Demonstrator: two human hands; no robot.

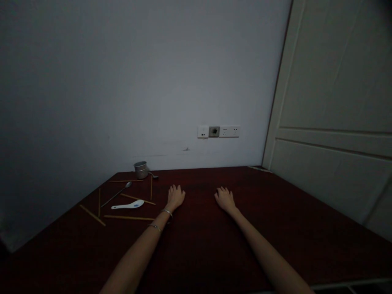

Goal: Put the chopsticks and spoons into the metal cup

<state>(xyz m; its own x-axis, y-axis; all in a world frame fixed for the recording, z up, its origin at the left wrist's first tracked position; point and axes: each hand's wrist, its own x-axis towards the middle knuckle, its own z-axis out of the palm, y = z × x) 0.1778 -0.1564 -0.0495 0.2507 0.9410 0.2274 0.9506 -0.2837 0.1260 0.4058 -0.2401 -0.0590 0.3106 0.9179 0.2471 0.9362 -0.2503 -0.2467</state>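
My left hand [176, 197] lies palm down on the dark red table [199, 245], its fingers a little apart and holding nothing. To its right, my right hand [225, 198] rests flat in the same way, also holding nothing. Left of my left hand are a white spoon [128, 205] with a blue mark, a long-handled metal spoon [118, 194] and several thin wooden sticks [128, 217]. A metal cup [141, 170] stands near the wall, with another metal spoon [153, 176] beside it.
Behind the table rises a pale wall [183, 81] with white sockets [229, 131]. A panelled door [333, 81] borders the right side. One thin flat strip [259, 169] lies at the table's back right corner.
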